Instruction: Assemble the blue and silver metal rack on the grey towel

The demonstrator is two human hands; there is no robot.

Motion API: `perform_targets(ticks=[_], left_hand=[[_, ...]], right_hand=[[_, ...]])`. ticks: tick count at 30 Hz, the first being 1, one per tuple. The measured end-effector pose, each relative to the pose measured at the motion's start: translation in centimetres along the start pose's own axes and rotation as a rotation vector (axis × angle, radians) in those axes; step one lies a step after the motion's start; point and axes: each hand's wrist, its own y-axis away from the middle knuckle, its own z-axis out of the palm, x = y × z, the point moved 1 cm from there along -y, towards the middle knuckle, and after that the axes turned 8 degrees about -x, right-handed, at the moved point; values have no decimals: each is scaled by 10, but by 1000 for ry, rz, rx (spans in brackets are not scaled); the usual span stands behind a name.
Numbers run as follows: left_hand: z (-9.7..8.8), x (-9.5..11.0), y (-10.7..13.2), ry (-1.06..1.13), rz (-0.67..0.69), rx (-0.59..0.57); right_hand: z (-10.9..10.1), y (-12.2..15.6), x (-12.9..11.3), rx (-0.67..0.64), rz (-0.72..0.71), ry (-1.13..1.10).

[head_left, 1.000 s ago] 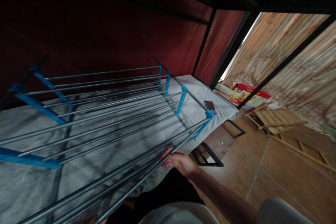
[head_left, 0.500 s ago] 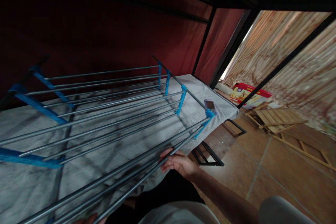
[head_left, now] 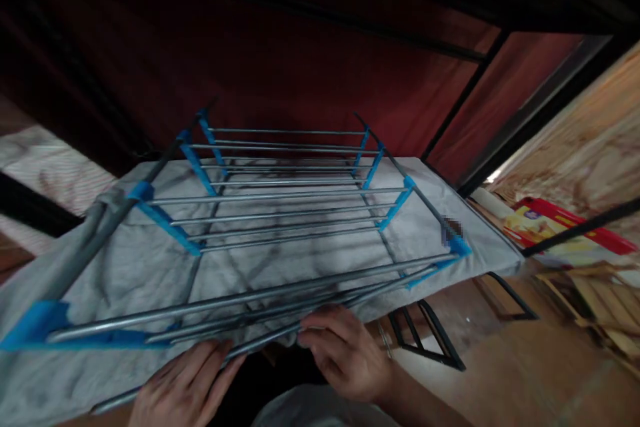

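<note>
A rack of grey metal tubes with blue plastic brackets lies across the bed-like surface in front of me. My left hand is closed around the nearest tube with its fingers over the top. Farther right along that same tube, my right hand grips it between thumb and fingers. The tube's left end sticks out past my left hand, apart from the near-left blue bracket. Towards the right, it runs to the near-right bracket; whether it is seated there I cannot tell.
A grey plush cover lies under the rack. Dark red fabric and black frame bars stand behind it. On the right are a red and yellow box, a folded wooden item and black metal frames above the tiled floor.
My view has swung left, so the rack's whole left side now shows. My left hand has come up from the bottom edge into view. Both hands are now closer together on the nearest tube.
</note>
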Motion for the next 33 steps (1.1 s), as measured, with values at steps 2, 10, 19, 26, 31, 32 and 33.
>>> perform_targets(ticks=[2,10,19,26,31,32,33], left_hand=[[-11,8,-10,-8,-2,-3],[-29,29,-23,52,-307,56],[-23,7,30,50,-849,615],[-4,-42,29,559,-1138,709],[-7,-47,15,685,-1108,778],[-9,-47,12,693,-1099,797],[-10,-48,9,704,-1096,813]], right_hand=[[9,-4,6,-46,-13,217],[17,-10,36,-93,-161,532],[7,-25,37,29,-341,641],[6,-24,53,55,-352,711],[6,-16,67,-25,-365,729],[6,-14,69,-42,-379,742],[6,-13,72,-46,-388,751]])
